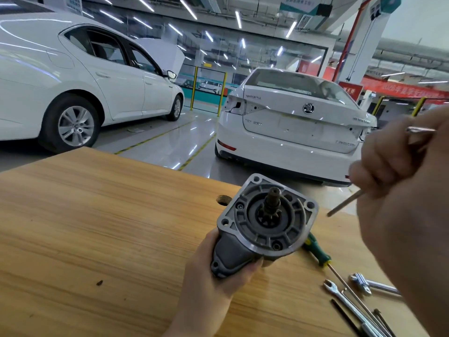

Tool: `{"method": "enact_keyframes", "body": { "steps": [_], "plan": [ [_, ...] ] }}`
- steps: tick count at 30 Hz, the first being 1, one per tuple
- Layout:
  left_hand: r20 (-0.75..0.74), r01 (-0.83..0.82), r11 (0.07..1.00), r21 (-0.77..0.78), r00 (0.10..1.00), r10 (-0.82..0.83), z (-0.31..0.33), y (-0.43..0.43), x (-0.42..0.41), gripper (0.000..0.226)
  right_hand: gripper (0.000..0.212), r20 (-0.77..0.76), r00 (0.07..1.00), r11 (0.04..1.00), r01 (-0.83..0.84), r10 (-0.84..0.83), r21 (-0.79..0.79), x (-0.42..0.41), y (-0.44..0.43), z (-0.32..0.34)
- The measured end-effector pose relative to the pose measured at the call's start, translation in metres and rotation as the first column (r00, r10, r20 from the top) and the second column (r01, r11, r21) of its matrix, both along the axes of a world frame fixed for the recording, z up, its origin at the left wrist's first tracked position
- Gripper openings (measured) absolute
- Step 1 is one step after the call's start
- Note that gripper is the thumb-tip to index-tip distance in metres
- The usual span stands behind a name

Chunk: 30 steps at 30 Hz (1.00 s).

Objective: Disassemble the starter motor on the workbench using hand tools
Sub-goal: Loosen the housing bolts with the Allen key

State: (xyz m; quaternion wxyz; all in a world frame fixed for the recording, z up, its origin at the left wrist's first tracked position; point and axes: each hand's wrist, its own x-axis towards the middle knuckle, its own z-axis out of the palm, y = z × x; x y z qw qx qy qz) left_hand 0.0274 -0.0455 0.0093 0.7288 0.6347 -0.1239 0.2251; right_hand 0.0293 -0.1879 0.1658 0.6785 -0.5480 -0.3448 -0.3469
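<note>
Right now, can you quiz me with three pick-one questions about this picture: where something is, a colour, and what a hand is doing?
1. Where is the green-handled screwdriver?
A. on the floor
B. on a car roof
C. lying on the workbench

2. What colour are the two near cars?
A. white
B. red
C. black

3. What is the left hand doing?
A. lying flat
B. gripping the starter motor
C. pointing at a car

Answers: C, it lies on the wood; A, both bodies are white; B, its fingers wrap the housing.

Grey starter motor (pixel 264 224), green-handled screwdriver (pixel 318 251), wood-grain workbench (pixel 97 227).
</note>
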Motion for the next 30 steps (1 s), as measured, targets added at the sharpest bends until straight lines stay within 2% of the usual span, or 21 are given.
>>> {"method": "enact_keyframes", "body": {
  "steps": [2,4,6,8,14,19,25,30],
  "plan": [
    [0.006,0.003,1.0,0.006,1.0,-0.003,0.001,0.001,-0.001,0.043,0.042,-0.112,0.99,0.975,-0.056,0.082,0.214,-0.012,0.017,-0.003],
    [0.016,0.005,1.0,0.016,1.0,-0.005,0.002,0.003,-0.002,0.044,0.043,-0.154,0.979,0.951,-0.08,0.131,0.298,-0.018,0.032,-0.011],
    [0.019,-0.002,0.999,0.04,1.0,0.001,0.003,0.004,-0.002,0.045,0.039,-0.185,0.97,0.944,-0.093,0.158,0.317,-0.019,0.042,-0.021],
    [0.018,-0.012,0.999,0.052,1.0,0.011,0.003,0.004,-0.002,0.044,0.034,-0.21,0.965,0.949,-0.086,0.154,0.302,-0.017,0.047,-0.028],
    [0.018,0.0,0.998,0.067,1.0,-0.001,0.003,0.005,-0.002,0.048,0.035,-0.221,0.974,0.968,0.014,0.043,0.249,-0.014,0.051,-0.032],
    [0.018,-0.014,0.998,0.054,1.0,0.013,0.003,0.005,-0.002,0.049,0.033,-0.188,0.98,0.973,-0.015,0.06,0.23,-0.011,0.056,-0.024],
    [0.026,-0.019,0.998,0.067,1.0,0.017,0.0,0.006,-0.001,0.051,0.032,-0.197,0.98,1.0,0.009,-0.006,0.012,-0.004,0.061,-0.029],
    [0.029,-0.027,0.998,0.061,0.999,0.025,-0.002,0.005,0.002,0.049,0.025,-0.092,0.995,0.992,-0.04,0.029,-0.117,-0.005,0.055,-0.036]
  ]
}}
